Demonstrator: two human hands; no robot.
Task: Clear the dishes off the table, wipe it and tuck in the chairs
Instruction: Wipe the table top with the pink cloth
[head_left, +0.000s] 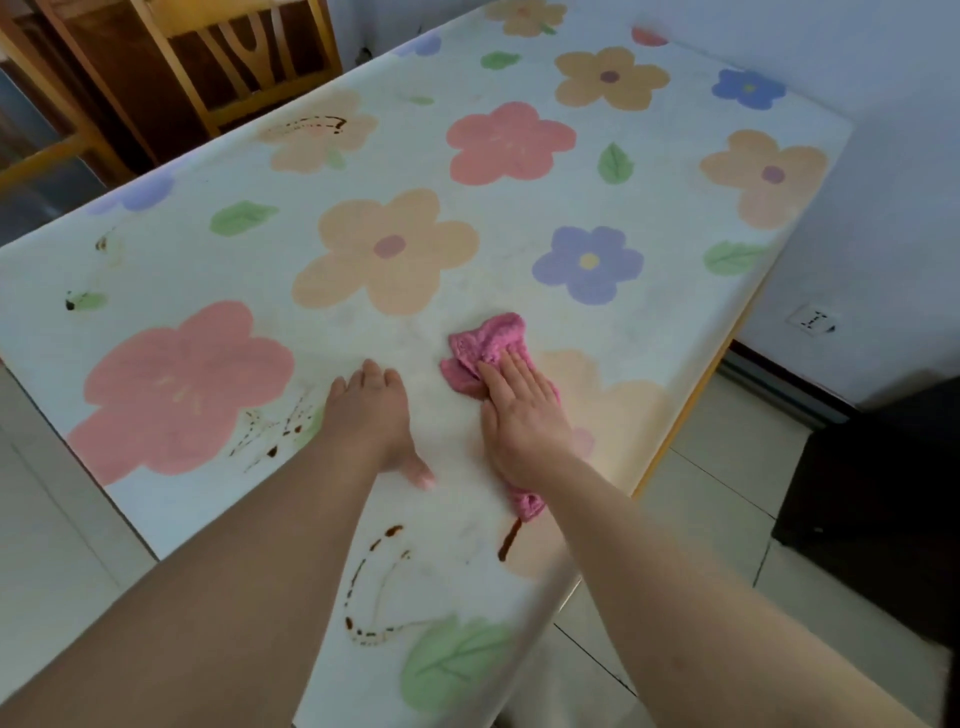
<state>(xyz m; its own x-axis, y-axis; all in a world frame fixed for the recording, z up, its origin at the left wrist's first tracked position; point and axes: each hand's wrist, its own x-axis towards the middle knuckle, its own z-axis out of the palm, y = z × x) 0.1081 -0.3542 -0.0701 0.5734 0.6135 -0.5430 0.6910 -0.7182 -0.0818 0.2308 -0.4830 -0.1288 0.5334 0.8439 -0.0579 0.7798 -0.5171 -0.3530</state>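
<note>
Right hand (522, 415) lies flat, palm down, fingers extended and together, pressing a pink cloth (488, 345) onto the table (467, 218). Cloth is bunched; most of it shows beyond the fingertips, and a small tail pokes out under the wrist. Left hand (371, 410) sits just beside the cloth, on the side away from the wall, palm down on the tabletop, fingers spread and slightly bent, thumb out toward the cloth, gripping nothing.

Table is covered by a white tablecloth printed with large pink, orange and blue flowers and green leaves. Dark brown sauce stains (374, 587) sit nearer the person than the cloth, in a dotted arc, with one streak (509, 540) touching the cloth's tail. More brown spatter (275, 436) lies just past the left hand from the cloth. Fainter brown marks (317, 124) sit at the table's far edge, well apart from the cloth.

Wooden chairs (244, 57) stand beyond that far edge. A wall socket (813, 319) shows low on the wall, across the table's wall-side edge from the cloth.
</note>
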